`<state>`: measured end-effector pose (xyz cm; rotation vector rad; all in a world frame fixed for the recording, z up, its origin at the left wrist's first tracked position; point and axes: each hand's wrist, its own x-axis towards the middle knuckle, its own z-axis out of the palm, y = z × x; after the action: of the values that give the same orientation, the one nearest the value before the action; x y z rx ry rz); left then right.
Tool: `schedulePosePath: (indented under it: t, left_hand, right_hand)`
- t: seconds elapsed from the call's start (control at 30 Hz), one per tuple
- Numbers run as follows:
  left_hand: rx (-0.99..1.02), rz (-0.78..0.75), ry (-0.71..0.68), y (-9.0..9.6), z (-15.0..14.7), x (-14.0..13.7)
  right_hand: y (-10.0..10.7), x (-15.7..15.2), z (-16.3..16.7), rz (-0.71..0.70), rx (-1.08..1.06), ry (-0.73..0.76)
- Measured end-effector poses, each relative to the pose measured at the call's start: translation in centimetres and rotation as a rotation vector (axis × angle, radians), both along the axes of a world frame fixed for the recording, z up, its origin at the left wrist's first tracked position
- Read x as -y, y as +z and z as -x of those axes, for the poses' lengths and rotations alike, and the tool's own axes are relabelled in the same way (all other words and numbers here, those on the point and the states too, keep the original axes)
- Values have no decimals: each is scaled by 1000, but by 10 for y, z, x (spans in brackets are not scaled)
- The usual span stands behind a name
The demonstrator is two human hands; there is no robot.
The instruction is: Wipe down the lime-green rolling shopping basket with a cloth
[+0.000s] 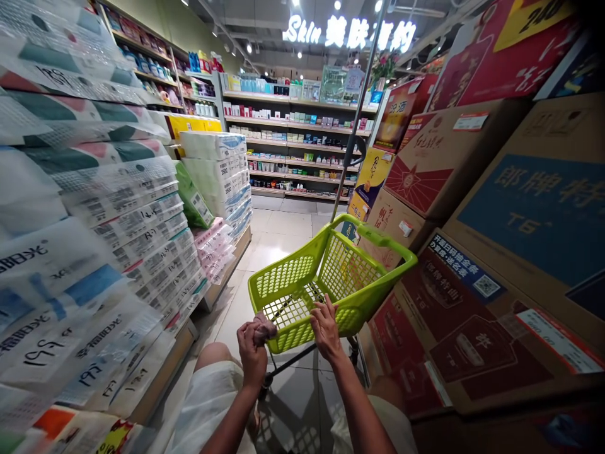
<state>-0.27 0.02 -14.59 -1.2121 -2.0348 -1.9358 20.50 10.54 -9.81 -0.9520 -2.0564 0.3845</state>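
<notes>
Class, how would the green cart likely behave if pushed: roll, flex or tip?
The cart would probably roll readily, since wheels show beneath it. Its latticed basket looks like plastic, so it may flex slightly. It might tip under a hard sideways shove, as that basket sits above a slim frame.

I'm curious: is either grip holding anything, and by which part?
The left grip holds a cloth-like bundle by its left end; whether the right grip holds the basket is unclear.

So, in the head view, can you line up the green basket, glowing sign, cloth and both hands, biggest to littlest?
1. Green basket
2. Glowing sign, though it's far away
3. Left hand and right hand: too alike to rank
4. Cloth, partly hidden by fingers
</notes>
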Motion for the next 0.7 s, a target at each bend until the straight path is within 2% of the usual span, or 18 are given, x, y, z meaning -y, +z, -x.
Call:
schedulePosePath:
  t: [0.13, 0.3, 0.4, 0.47, 0.57, 0.63, 0.7]
  left_hand:
    - [-15, 15, -50, -10, 3, 5]
    - [71, 10, -24, -6, 51, -17]
    - [82, 27, -36, -11, 61, -19]
    - [76, 23, -17, -20, 50, -6]
    - [41, 21, -30, -31, 19, 25]
    - [17, 36, -72, -31, 0, 41]
    - [8, 47, -106, -21, -7, 45]
  right_hand:
    - [-5, 1, 1, 7, -14, -11]
    - [-2, 9, -5, 34, -5, 8]
    - [-1, 15, -7, 34, 8, 4]
    - [-2, 18, -9, 27, 9, -8]
    - [-5, 20, -12, 30, -4, -12]
    - [-5, 20, -16, 44, -23, -15]
    - [-3, 21, -19, 58, -28, -23]
